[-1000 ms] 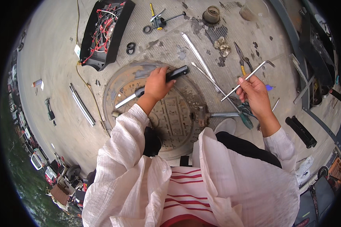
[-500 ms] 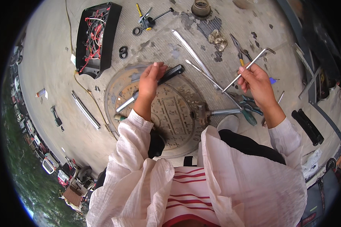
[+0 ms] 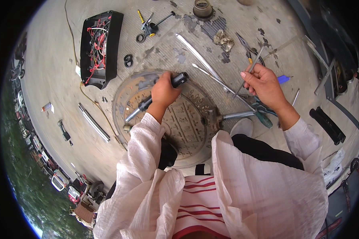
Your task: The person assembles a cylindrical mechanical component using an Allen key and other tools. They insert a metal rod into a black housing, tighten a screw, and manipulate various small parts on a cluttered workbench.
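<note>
My left hand [image 3: 165,92] is wrapped round a black tube with a silver rod end [image 3: 181,78], which looks like a shock absorber. It lies slanted above a round rusty manhole cover [image 3: 183,131]. In my right hand [image 3: 267,85] is a long thin L-shaped hex key [image 3: 259,53], pinched between thumb and fingers. Its lower end hangs over a long screwdriver with a green handle [image 3: 263,119]. A hammer [image 3: 239,114] rests at the cover's right edge. Beyond the right hand lie pliers [image 3: 243,42].
A black case [image 3: 115,46] full of red, white and black wires stands at the far left, near black rings [image 3: 128,60]. Silver bars [image 3: 93,122] lie left, black tubes [image 3: 327,125] right. A brown cup [image 3: 203,11] and crumpled rag [image 3: 224,40] are at the far side.
My left hand has closed round the black tube after resting against it with fingers stretched. The hex key has swung in my right hand and now points more toward the far side.
</note>
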Action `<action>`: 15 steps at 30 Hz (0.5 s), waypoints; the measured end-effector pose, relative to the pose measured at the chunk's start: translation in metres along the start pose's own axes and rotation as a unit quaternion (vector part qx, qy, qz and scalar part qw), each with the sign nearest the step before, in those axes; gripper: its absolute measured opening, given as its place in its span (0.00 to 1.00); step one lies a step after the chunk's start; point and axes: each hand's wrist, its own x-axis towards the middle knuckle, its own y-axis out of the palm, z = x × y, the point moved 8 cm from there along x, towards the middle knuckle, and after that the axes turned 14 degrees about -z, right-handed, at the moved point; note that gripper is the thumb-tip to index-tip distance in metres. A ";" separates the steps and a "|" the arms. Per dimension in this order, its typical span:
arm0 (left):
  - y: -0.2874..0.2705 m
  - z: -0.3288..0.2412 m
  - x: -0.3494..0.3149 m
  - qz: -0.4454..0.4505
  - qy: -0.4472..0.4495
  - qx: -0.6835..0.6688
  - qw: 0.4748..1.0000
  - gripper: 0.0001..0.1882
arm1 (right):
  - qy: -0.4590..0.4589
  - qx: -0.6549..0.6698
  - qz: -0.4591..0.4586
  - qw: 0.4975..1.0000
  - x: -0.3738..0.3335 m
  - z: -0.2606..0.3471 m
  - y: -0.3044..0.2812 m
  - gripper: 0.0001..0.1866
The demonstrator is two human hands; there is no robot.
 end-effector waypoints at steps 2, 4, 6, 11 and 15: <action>-0.024 -0.005 -0.005 0.009 -0.008 -0.017 1.000 0.20 | -0.018 -0.003 -0.003 1.000 -0.002 0.002 -0.001 0.09; -0.045 -0.005 -0.012 -0.030 0.002 -0.069 0.997 0.19 | -0.019 -0.009 -0.006 1.000 -0.006 0.003 -0.004 0.09; -0.064 -0.002 -0.018 -0.051 -0.003 -0.113 0.992 0.17 | -0.033 -0.022 -0.003 0.999 -0.008 0.004 -0.003 0.08; -0.124 -0.011 -0.023 -0.094 -0.017 -0.214 0.972 0.13 | -0.071 -0.072 0.024 0.995 -0.025 0.024 0.005 0.10; -0.152 -0.041 -0.026 -0.122 0.056 -0.290 0.948 0.09 | -0.096 -0.075 0.032 0.992 -0.041 0.047 0.015 0.09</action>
